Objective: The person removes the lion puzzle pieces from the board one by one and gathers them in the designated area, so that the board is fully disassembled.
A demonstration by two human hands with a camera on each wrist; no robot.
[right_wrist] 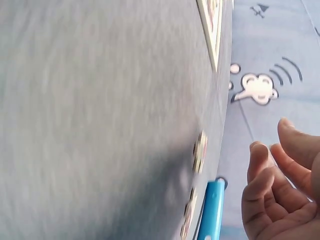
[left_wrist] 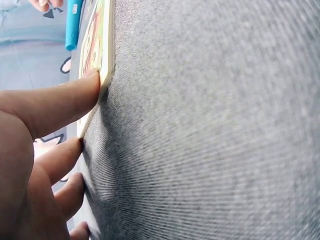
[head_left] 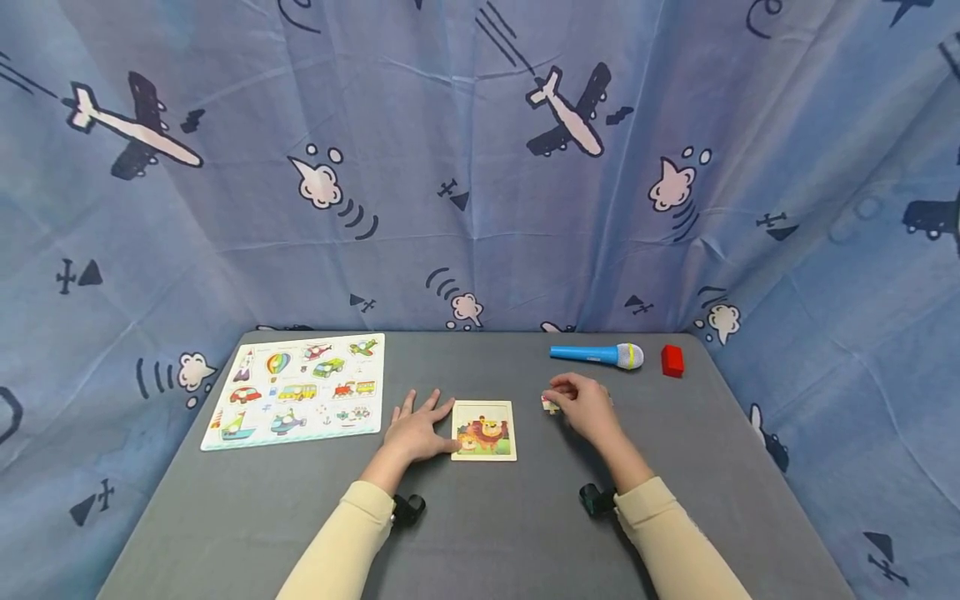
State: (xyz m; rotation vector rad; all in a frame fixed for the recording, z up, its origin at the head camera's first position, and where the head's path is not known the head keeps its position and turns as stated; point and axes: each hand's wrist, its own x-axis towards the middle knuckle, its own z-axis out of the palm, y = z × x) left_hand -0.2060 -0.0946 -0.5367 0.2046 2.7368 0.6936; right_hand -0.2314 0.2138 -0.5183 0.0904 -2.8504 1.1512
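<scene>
A small square lion jigsaw puzzle point(head_left: 483, 431) in a pale wooden frame lies at the middle of the table. My left hand point(head_left: 415, 432) has its fingers spread on the table, and its thumb point(left_wrist: 75, 97) presses the near left part of the frame. The index fingertip reaches the frame's far left corner. To the right, my right hand point(head_left: 587, 406) hovers over loose puzzle pieces, one piece point(head_left: 551, 406) showing beside its fingertips. In the right wrist view, thumb and fingers are loosely bent, apart and hold nothing; two pieces point(right_wrist: 200, 152) lie below.
A white board with vehicle pictures point(head_left: 296, 392) lies at the left. Behind the right hand is a blue toy microphone point(head_left: 592, 355), with a red block point(head_left: 672, 361) to its right. A blue patterned curtain point(head_left: 480, 208) hangs behind the grey table point(head_left: 517, 533).
</scene>
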